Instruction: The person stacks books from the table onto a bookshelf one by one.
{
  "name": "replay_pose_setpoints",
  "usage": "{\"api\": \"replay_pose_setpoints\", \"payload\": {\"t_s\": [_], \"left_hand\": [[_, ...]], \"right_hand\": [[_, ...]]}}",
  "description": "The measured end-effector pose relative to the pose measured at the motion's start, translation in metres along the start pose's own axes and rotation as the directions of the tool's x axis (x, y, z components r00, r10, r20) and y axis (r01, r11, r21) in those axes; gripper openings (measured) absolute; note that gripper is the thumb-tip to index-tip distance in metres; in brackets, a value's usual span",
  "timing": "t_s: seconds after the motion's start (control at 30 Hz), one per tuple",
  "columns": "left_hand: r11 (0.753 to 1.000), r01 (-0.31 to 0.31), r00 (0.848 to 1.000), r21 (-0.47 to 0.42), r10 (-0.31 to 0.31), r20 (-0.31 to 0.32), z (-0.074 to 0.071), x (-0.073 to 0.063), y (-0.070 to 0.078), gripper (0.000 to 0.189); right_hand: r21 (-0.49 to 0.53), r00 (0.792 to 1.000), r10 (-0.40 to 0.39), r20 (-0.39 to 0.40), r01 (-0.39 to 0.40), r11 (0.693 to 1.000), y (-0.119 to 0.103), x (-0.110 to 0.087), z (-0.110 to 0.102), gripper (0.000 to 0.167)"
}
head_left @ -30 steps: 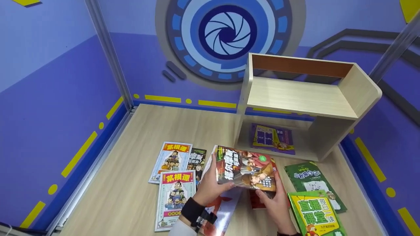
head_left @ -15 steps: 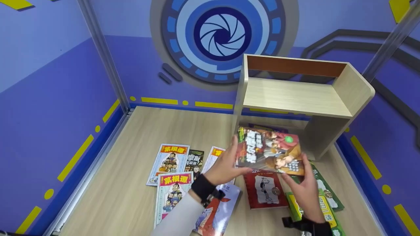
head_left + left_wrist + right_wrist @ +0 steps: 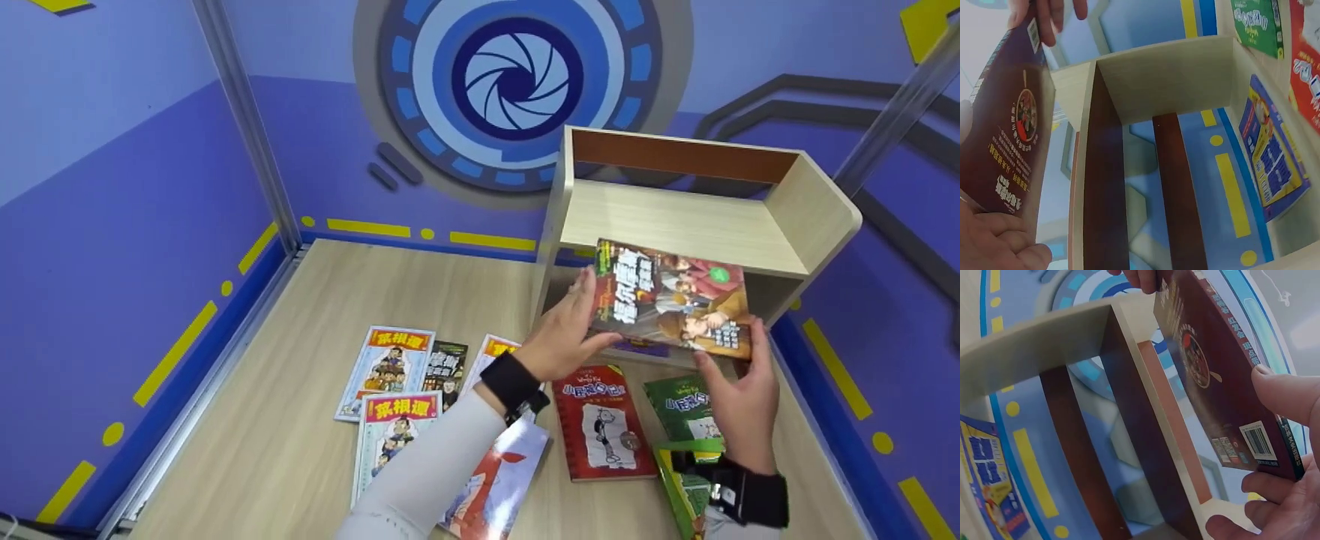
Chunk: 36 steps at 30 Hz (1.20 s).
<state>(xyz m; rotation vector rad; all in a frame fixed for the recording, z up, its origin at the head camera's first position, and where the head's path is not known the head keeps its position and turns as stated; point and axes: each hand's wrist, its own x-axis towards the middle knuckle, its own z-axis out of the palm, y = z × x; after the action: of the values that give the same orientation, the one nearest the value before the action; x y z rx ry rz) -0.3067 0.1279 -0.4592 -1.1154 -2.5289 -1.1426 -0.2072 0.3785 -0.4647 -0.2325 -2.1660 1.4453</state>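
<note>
Item: one paperback book with a brown-and-red illustrated cover and a dark maroon back [image 3: 675,300], hanging in the air before the pale wood-grain two-tier bookshelf [image 3: 679,214], cover facing up. Left hand [image 3: 559,334]: pinching its left end. Right hand [image 3: 742,397]: pinching its right end between thumb and fingers. Purple-and-yellow book [image 3: 1275,152]: lying in the lower compartment. On the pale wood-grain worktop [image 3: 247,405]: red book with a sketched figure [image 3: 604,431], lying beside a dark-green book [image 3: 679,409].
</note>
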Motion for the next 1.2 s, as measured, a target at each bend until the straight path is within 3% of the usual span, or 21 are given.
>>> {"api": "replay_pose_setpoints", "payload": {"t_s": [0.17,0.3,0.43,0.53,0.67,0.77,0.93,1.03,1.2], "left_hand": [[0.999,0.027,0.998,0.027,-0.029,0.055,-0.015,0.047,0.001,0.088],[0.993,0.089,0.989,0.072,-0.097,0.11,-0.029,0.085,0.001,0.084],[0.971,0.139,0.978,0.197,-0.165,0.125,-0.04,0.115,0.0,0.083],[0.954,0.139,0.977,0.266,-0.175,0.119,-0.04,0.13,-0.001,0.081],[0.956,0.14,0.975,0.259,-0.179,0.133,-0.03,0.14,-0.006,0.079],[0.955,0.174,0.962,0.24,-0.217,0.163,-0.021,0.14,-0.015,0.078],[0.921,0.229,0.949,0.314,-0.283,0.136,-0.018,0.143,-0.021,0.082],[0.89,0.223,0.953,0.399,-0.284,0.101,-0.023,0.15,-0.017,0.084],[0.856,0.172,0.97,0.487,-0.232,0.066,-0.027,0.147,-0.008,0.084]], "right_hand": [[0.063,0.999,-0.02,-0.035,0.022,0.998,-0.007,0.043,0.004,0.073],[0.078,0.999,-0.032,-0.038,0.035,0.996,-0.017,0.081,0.01,0.064],[-0.035,0.997,-0.07,-0.024,0.07,0.997,-0.025,0.116,0.012,0.059],[-0.157,0.994,-0.108,0.019,0.11,0.981,-0.027,0.132,0.005,0.06],[-0.218,0.995,-0.081,0.051,0.09,0.972,-0.02,0.142,-0.001,0.06],[-0.25,0.996,-0.054,0.066,0.069,0.966,-0.007,0.147,0.004,0.059],[-0.415,0.99,-0.125,0.066,0.141,0.899,0.012,0.153,0.024,0.06],[-0.463,0.986,-0.168,0.011,0.154,0.873,0.013,0.146,0.033,0.06],[-0.435,0.978,-0.2,-0.057,0.156,0.887,0.009,0.123,0.037,0.059]]}}
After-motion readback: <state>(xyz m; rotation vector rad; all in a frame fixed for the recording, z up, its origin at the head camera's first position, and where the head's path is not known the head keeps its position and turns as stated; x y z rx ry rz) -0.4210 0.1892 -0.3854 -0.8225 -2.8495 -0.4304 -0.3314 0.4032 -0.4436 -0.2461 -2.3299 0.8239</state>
